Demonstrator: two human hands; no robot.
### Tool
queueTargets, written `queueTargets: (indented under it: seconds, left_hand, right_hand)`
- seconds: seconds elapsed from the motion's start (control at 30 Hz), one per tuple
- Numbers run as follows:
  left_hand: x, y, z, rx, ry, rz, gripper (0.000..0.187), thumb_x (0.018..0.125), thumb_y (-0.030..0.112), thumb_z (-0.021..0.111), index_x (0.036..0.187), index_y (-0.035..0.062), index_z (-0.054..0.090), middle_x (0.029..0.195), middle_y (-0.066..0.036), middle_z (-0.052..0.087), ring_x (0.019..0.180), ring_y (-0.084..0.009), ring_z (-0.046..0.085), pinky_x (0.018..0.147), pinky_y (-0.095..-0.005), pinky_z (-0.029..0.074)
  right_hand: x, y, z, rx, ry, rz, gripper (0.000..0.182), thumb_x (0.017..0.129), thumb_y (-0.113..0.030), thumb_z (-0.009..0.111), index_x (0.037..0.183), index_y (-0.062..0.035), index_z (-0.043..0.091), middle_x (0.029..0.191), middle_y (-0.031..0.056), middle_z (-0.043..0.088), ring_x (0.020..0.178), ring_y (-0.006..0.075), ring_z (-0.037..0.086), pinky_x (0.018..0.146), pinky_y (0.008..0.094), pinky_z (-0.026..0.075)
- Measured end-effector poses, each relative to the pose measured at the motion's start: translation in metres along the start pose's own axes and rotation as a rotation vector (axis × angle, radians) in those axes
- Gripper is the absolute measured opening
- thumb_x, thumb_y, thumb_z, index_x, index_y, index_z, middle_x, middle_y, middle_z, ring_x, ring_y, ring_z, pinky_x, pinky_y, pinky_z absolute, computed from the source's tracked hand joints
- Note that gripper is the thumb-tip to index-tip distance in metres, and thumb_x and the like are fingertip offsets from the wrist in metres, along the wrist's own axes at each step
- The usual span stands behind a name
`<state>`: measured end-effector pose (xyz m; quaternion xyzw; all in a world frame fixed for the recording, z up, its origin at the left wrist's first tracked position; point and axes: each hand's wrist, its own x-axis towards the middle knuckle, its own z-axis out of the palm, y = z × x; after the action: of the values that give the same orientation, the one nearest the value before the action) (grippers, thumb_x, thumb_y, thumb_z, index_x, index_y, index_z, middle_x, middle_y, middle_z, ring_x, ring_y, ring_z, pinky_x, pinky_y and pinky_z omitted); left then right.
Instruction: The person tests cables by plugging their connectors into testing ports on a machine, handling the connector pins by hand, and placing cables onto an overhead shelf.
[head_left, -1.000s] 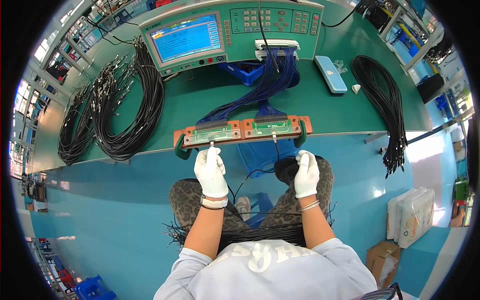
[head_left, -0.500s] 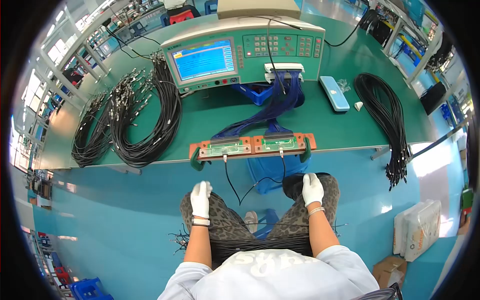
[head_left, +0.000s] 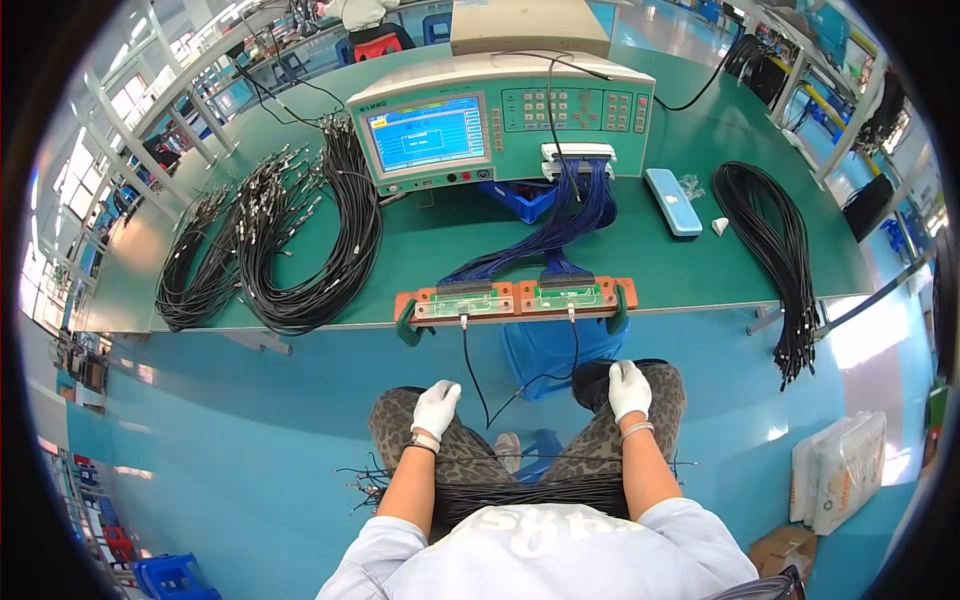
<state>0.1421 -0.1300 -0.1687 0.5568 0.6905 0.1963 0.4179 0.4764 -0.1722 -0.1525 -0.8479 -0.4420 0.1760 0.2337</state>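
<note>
My left hand (head_left: 436, 408), in a white glove, is over my left thigh with its fingers curled closed; no item shows in it. My right hand (head_left: 629, 389), also gloved, is closed near my right knee, with nothing visible in it. Beyond them a black cable (head_left: 477, 385) hangs in a loop, its two ends plugged into the orange test fixture (head_left: 515, 298) at the table's front edge. Blue ribbon wires run from the fixture to a green tester (head_left: 510, 120) with a lit screen. Across my lap lies a bundle of black cables (head_left: 530, 497).
Coiled black cables (head_left: 300, 270) lie on the left of the green table (head_left: 680, 265). Another cable bundle (head_left: 765, 230) hangs over its right front edge. A light-blue case (head_left: 673, 203) lies beside the tester. A blue stool (head_left: 545, 355) stands under the table.
My left hand has moved right and inward over the thigh. The right hand has hardly moved. The tester's screen now shows a small box. The view has shifted slightly.
</note>
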Motion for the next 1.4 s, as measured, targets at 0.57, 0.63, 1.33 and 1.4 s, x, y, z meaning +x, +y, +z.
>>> queueTargets:
  seconds: [0.57, 0.63, 1.33, 1.4]
  left_hand:
    - [0.006, -0.013, 0.006, 0.113, 0.001, 0.020, 0.036, 0.085, 0.036, 0.047, 0.102, 0.0080, 0.061, 0.094, -0.009, 0.066, 0.086, -0.0287, 0.061, 0.074, -0.0339, 0.046]
    - [0.007, -0.013, 0.007, 0.112, -0.003, 0.015, 0.036, 0.085, 0.036, 0.047, 0.102, 0.0080, 0.061, 0.094, -0.009, 0.066, 0.087, -0.0288, 0.061, 0.074, -0.0340, 0.046]
    - [0.006, -0.015, 0.011, -0.042, 0.062, 0.120, 0.031, 0.084, 0.027, 0.052, 0.107, 0.0092, 0.061, 0.097, -0.009, 0.065, 0.088, -0.0251, 0.061, 0.076, -0.0307, 0.046]
    - [0.006, -0.015, 0.011, -0.068, 0.057, 0.120, 0.032, 0.084, 0.027, 0.053, 0.110, 0.0094, 0.060, 0.098, -0.009, 0.065, 0.089, -0.0245, 0.061, 0.077, -0.0302, 0.046]
  right_hand:
    - [-0.001, 0.002, 0.000, -0.031, 0.000, 0.001, 0.034, 0.086, -0.032, 0.042, 0.096, -0.0056, 0.061, 0.095, 0.0152, 0.065, 0.087, 0.0374, 0.059, 0.077, 0.0403, 0.046]
    - [0.000, 0.005, 0.002, -0.032, 0.017, -0.015, 0.033, 0.086, -0.032, 0.042, 0.095, -0.0059, 0.061, 0.094, 0.0148, 0.065, 0.085, 0.0368, 0.059, 0.076, 0.0404, 0.046]
    - [-0.001, 0.006, -0.002, -0.043, -0.005, 0.011, 0.033, 0.086, -0.032, 0.044, 0.096, -0.0060, 0.061, 0.093, 0.0124, 0.065, 0.084, 0.0327, 0.060, 0.075, 0.0368, 0.046]
    - [-0.001, 0.006, -0.002, 0.038, -0.019, 0.007, 0.033, 0.087, -0.032, 0.044, 0.096, -0.0054, 0.061, 0.091, 0.0119, 0.065, 0.082, 0.0307, 0.060, 0.074, 0.0358, 0.046]
